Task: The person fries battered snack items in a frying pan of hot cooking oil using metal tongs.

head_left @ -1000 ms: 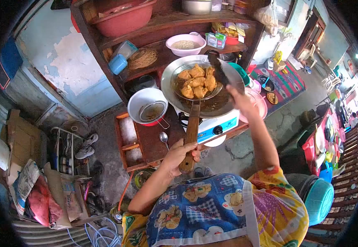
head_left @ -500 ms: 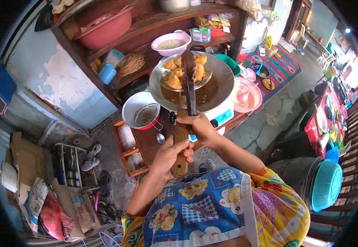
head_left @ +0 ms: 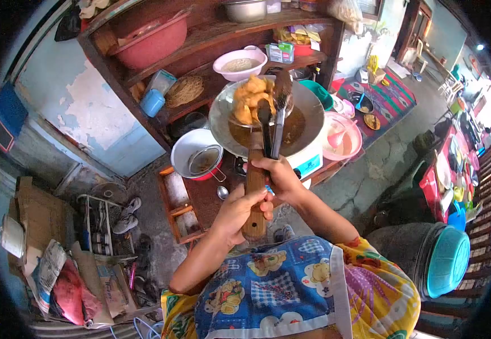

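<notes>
My left hand [head_left: 241,211] is wrapped round the wooden handle [head_left: 255,221] of a strainer. The strainer's bowl holds several golden fried pieces [head_left: 252,99] above a wide metal pan [head_left: 313,121] of brown oil [head_left: 294,127]. My right hand [head_left: 281,176] grips dark tongs [head_left: 277,131], close beside the strainer's handle. The tips of the tongs are apart, at the right side of the fried pieces. Below the pan a white stove [head_left: 309,161] is partly visible.
A white bowl with a sieve [head_left: 184,148] and a spoon [head_left: 222,192] lie left of the stove. To its right is a pink basin [head_left: 354,138]. Wooden shelves [head_left: 200,42] stand behind, and a lidded drum [head_left: 448,261] is at the lower right.
The tongs have opened and their tips have shifted right. The fried pieces now sit heaped at the left of the strainer. The view has shifted slightly.
</notes>
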### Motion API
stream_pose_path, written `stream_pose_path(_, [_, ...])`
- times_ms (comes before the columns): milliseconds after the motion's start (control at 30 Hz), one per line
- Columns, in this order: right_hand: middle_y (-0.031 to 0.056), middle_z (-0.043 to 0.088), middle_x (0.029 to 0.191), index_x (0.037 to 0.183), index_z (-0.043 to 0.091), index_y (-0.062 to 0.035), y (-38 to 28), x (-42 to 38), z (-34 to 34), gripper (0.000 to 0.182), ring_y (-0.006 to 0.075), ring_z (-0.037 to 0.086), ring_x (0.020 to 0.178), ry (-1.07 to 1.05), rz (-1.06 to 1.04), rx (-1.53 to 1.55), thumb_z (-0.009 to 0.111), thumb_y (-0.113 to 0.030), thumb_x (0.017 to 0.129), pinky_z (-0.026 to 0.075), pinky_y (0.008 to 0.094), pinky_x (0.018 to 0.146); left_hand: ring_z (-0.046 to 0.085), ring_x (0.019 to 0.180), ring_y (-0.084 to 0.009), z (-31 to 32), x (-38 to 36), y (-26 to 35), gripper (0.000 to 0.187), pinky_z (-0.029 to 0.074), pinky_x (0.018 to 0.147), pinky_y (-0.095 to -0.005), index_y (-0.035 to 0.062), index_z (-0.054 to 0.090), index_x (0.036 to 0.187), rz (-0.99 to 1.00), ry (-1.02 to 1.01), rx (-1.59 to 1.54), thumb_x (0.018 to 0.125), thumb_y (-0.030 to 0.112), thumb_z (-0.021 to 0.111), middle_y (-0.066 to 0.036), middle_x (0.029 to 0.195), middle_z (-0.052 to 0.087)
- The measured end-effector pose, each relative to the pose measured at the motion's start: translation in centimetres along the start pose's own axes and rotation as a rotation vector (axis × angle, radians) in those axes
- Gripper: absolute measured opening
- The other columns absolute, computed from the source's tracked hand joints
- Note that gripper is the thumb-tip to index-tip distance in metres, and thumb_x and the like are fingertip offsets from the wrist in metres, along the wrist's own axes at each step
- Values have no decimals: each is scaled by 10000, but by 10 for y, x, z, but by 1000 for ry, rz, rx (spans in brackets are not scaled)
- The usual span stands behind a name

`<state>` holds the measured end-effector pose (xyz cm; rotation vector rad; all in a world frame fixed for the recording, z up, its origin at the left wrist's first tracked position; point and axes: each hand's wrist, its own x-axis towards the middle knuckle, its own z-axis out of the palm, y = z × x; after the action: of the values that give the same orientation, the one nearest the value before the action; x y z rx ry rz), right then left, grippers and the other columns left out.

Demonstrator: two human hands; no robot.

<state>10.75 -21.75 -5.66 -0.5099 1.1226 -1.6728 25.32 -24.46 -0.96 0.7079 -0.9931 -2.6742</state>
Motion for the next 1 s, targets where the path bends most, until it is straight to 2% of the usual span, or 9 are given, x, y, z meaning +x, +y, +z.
stream_pose_path(33, [101,631,882,979,570,33,4,0,-4,292,156,571,739,-11,0,-8,596,-168,768,451,273,655,449,627,-72,-1,2,-1,268,417,551,-220,39,412,1140,-14,15,29,896,116,495,-40,837,467])
stream_pose_path(100, [102,628,894,982,567,27,5,-2,-2,293,158,574,743,-1,-7,8,598,-172,769,461,280,664,456,632,-74,-2,2,-3,262,421,553,-229,45,409,1129,-7,19,26,895,119,499,-43,835,478])
stream_pose_path(133, [45,617,838,966,547,-31,3,-4,0,234,98,548,656,22,0,35,601,-140,767,391,212,521,458,630,-76,1,0,-3,264,423,551,-235,47,405,1129,19,-10,38,894,120,500,-44,836,478])
stream_pose_path(267, [49,619,850,971,550,-23,-11,-7,0,241,108,562,702,16,-50,-134,605,-149,774,413,220,551,465,632,-82,4,-2,-10,259,431,547,-253,56,396,1123,75,-36,85,897,130,498,-43,841,478])
stream_pose_path(433, [53,622,845,977,559,-6,-9,-2,-5,251,117,571,727,-30,-32,-42,608,-143,774,426,225,578,469,630,-88,5,10,-8,225,437,550,-257,70,407,1096,81,-36,82,900,133,497,-43,836,476])
stream_pose_path(500, [61,623,841,965,566,-2,-3,-7,-6,245,135,583,739,6,7,39,612,-145,771,452,242,607,473,628,-93,1,9,-10,200,441,553,-258,71,412,1071,7,-12,75,900,130,498,-46,836,477])
stream_pose_path(633, [71,626,851,969,570,-5,5,-9,-9,249,147,584,726,24,31,-40,616,-159,779,461,271,626,478,634,-95,-4,2,-18,193,443,557,-261,63,412,1045,16,-4,16,897,137,509,-49,834,479])
stream_pose_path(700, [80,627,893,994,556,3,0,-11,-4,268,157,587,748,61,12,-87,601,-165,790,471,299,645,483,644,-96,-4,4,-17,190,444,558,-265,62,402,1025,51,-36,107,895,142,515,-52,838,478])
stream_pose_path(1000, [86,626,889,1022,536,-4,7,-18,5,296,143,577,720,33,-62,-14,605,-174,789,451,269,600,480,645,-96,-5,-7,-12,170,442,548,-263,47,384,981,57,-72,88,903,144,500,-55,830,464])
